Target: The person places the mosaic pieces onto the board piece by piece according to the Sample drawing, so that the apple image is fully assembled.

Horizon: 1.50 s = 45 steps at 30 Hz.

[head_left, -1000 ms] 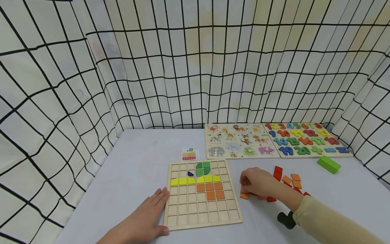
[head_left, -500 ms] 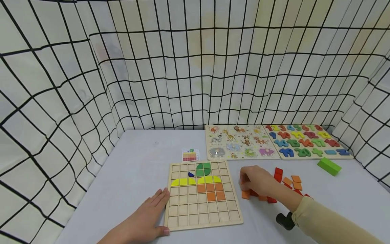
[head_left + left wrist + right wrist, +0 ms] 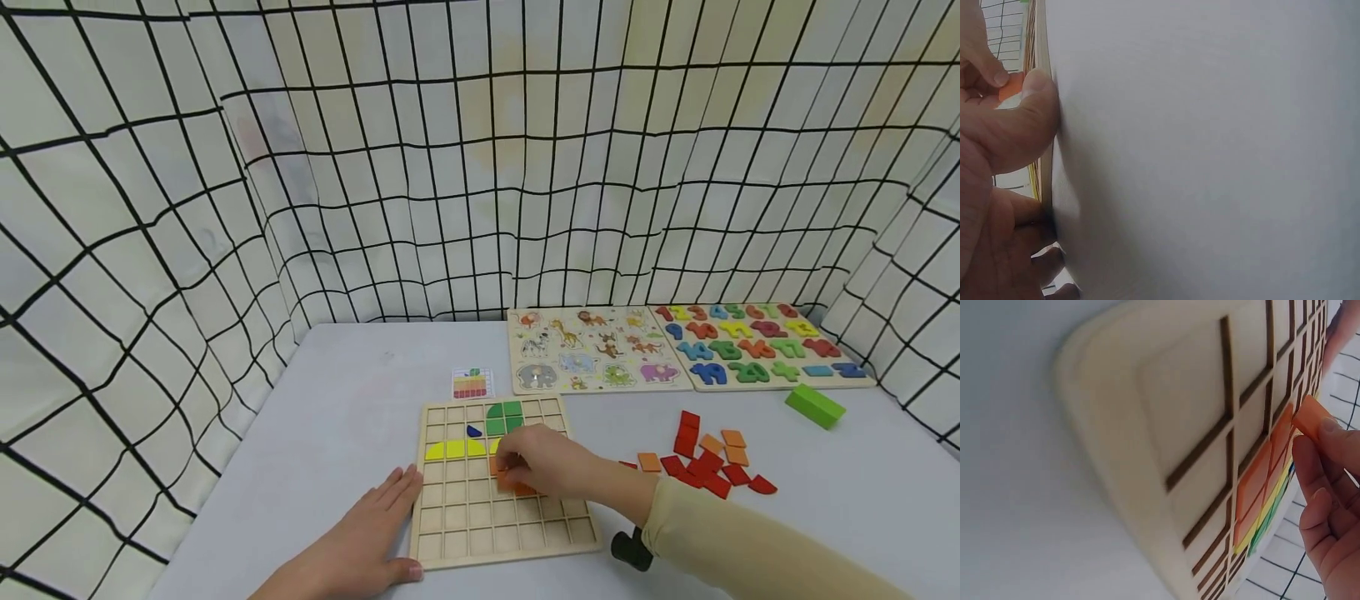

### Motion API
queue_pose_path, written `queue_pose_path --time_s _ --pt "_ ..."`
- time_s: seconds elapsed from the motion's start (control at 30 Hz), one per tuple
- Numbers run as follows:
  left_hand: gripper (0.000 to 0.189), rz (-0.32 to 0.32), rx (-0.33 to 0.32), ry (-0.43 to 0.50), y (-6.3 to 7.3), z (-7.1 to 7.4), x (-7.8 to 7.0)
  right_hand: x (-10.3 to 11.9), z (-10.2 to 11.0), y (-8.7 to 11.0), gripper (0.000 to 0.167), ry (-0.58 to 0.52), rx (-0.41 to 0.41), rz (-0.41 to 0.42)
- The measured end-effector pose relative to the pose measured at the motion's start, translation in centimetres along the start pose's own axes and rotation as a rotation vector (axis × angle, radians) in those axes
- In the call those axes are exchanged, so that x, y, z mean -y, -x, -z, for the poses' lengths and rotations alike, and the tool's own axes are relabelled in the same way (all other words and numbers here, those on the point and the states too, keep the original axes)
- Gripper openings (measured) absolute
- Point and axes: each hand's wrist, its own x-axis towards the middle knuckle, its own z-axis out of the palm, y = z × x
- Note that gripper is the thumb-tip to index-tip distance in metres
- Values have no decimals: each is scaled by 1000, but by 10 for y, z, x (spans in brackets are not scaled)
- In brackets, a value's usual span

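A square wooden grid board (image 3: pixel 456 518) lies on the table, with green tiles (image 3: pixel 504 417), yellow tiles (image 3: pixel 454 450), a small blue piece (image 3: pixel 474 431) and orange tiles in its cells. My left hand (image 3: pixel 363 533) rests against the board's left edge, fingers extended and thumb at the near corner. Over the middle of the board, my right hand (image 3: pixel 551 462) pinches an orange square tile (image 3: pixel 1311 419) between thumb and fingers. The right wrist view shows this tile tilted just above the grid, close to the placed orange tiles (image 3: pixel 1254 481). Some placed tiles are hidden by the hand in the head view.
Loose red tiles (image 3: pixel 705 467) and orange tiles (image 3: pixel 735 446) lie right of the board. A pattern card (image 3: pixel 472 383) sits behind it. Farther back are an animal puzzle (image 3: pixel 592 350), a number puzzle (image 3: pixel 757 346) and a green block (image 3: pixel 815 406). Black netting surrounds the table.
My right hand has moved left from the loose tiles to above the board, carrying an orange tile. The left hand stays at the board's edge.
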Motion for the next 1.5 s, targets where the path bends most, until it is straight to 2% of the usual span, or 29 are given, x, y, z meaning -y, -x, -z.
queue_pose_path --time_s 0.27,0.5,0.63,0.77,0.9,1.0,1.1,1.27,1.5 --pt "105 -1 -5 -11 -1 -1 0 8 -9 -9 9 37 21 -55" --pt "105 -8 -4 -11 -1 -1 1 6 -14 -10 11 96 4 -38" --pt "105 1 -2 -3 -1 -2 1 7 -11 -7 6 92 6 -65" --pt "105 8 -3 3 0 -4 1 -2 3 5 4 88 -26 -108" --pt "105 8 -4 -9 -1 -4 2 -26 23 26 7 77 -63 -194" --pt "105 1 -6 -23 -2 -4 3 -44 35 44 11 44 -59 -288" --pt "104 0 -5 -32 -2 -2 3 -57 41 62 9 -3 -24 -342" --pt "104 -17 -15 -41 -1 -2 3 -67 35 78 12 11 20 -318" --pt "104 -9 -10 -38 -2 -3 2 -66 29 78 22 51 -2 -294"
